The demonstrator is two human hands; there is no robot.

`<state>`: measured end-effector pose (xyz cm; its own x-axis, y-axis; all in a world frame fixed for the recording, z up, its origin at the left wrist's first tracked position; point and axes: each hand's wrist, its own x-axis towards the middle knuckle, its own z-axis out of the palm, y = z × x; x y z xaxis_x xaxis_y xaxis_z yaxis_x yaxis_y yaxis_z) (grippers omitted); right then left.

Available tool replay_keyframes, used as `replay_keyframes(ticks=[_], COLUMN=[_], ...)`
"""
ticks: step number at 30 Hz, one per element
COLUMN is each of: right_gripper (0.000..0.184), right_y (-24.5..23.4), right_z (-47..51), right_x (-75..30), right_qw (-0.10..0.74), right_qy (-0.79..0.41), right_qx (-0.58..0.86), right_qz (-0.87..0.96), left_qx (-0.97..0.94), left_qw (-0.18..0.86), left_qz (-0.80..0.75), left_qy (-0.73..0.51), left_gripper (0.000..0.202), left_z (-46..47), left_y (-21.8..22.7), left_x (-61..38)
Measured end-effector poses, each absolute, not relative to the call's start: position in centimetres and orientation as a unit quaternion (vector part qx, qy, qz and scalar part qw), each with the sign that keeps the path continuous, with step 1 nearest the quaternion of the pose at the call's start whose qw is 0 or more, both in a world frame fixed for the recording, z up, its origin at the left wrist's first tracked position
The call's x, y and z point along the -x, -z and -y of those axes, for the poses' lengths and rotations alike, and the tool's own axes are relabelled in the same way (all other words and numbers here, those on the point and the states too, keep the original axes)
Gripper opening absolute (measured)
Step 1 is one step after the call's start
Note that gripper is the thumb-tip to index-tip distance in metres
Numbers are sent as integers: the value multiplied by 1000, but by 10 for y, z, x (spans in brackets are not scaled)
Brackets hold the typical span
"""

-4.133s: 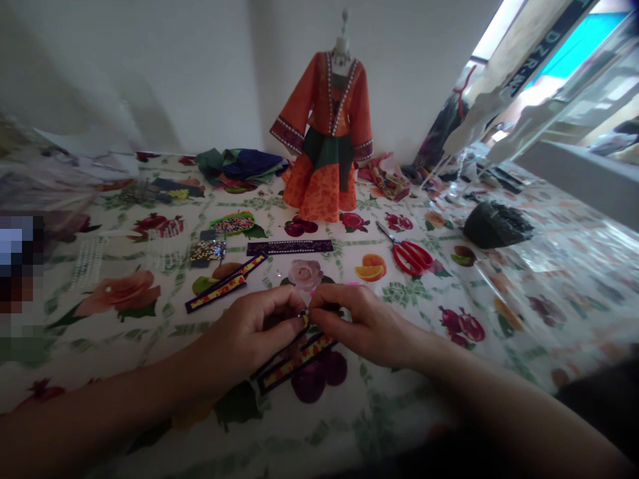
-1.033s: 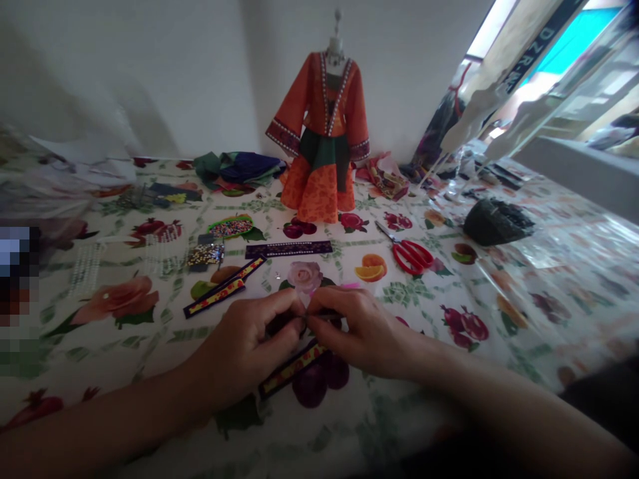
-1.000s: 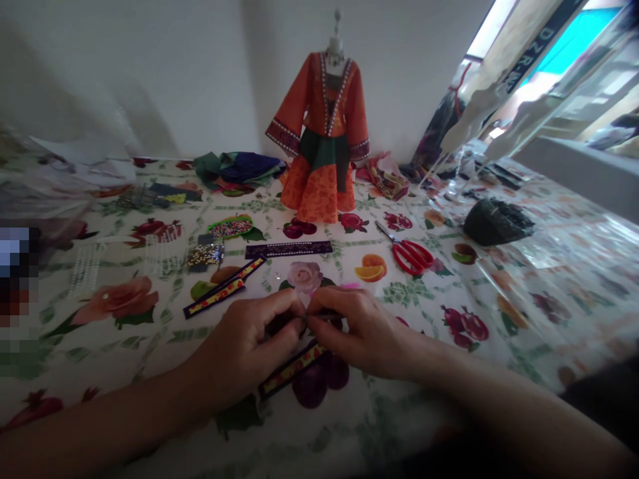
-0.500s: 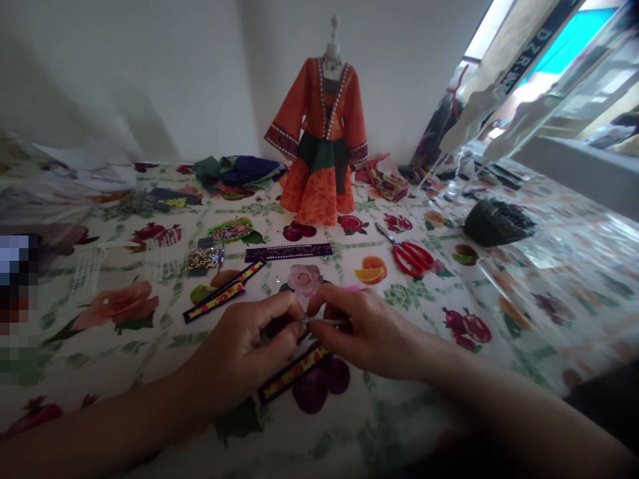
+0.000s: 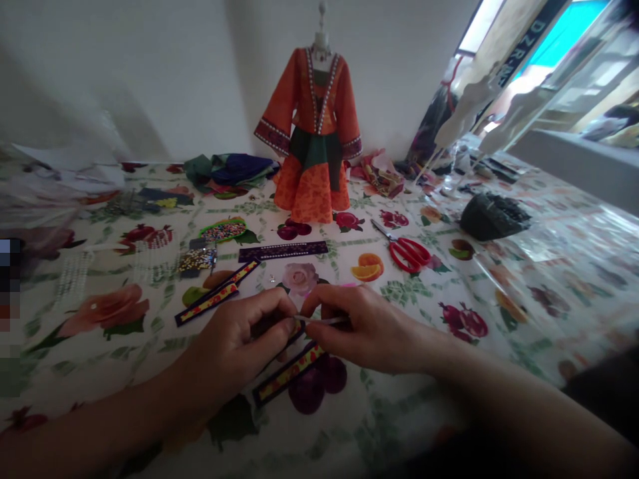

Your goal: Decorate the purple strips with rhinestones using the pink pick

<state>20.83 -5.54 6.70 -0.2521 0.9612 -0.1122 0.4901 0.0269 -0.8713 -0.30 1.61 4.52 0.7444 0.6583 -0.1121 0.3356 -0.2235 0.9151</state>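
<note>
My left hand (image 5: 252, 329) is closed in a pinch, with the dark edge of a patterned ribbon trim (image 5: 298, 330) showing at its fingertips. Facing it, my right hand (image 5: 362, 326) pinches a thin white stick (image 5: 324, 320), whose tip reaches the left fingertips. What lies between the fingertips is partly hidden. Under my hands a purple-edged, yellow-and-red ribbon strip (image 5: 287, 376) lies slanted on the tablecloth. Two similar strips (image 5: 214, 299) lie beyond my left hand. A bit of something pink (image 5: 344, 286) shows behind the right hand.
Beyond lie a beaded purple strip (image 5: 283, 251), red-handled scissors (image 5: 408, 253), a green dish of beads (image 5: 224, 230) and gold sequins (image 5: 198, 258). A small dress form (image 5: 314, 133) in orange and green stands at the back. A black bundle (image 5: 494, 218) sits at right.
The whole view has shifted slightly, so things appear a little further left. Both hands stay together in the same pinch, and more of the white stick shows between them.
</note>
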Motion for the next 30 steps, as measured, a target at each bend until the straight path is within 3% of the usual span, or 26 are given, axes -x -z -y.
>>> replay_keyframes(ticks=[14,22,30], right_gripper=[4,15,30], right_y=[-60,-54,-45], right_z=[47,45,42], right_x=[-211,-217,-214], right_qw=[288,293,320], right_qy=[-518,-583,-652], right_qx=[507,473,423], right_qz=[626,592,541], left_qx=[-749,-769,-768], left_qw=[552,496,509], left_qz=[-341,-380,-372], left_qy=[-133,-136,-113], left_gripper=[24,26,26], left_z=[-16,-10,-12], left_y=[-47,-64,-63], left_x=[3,3,4])
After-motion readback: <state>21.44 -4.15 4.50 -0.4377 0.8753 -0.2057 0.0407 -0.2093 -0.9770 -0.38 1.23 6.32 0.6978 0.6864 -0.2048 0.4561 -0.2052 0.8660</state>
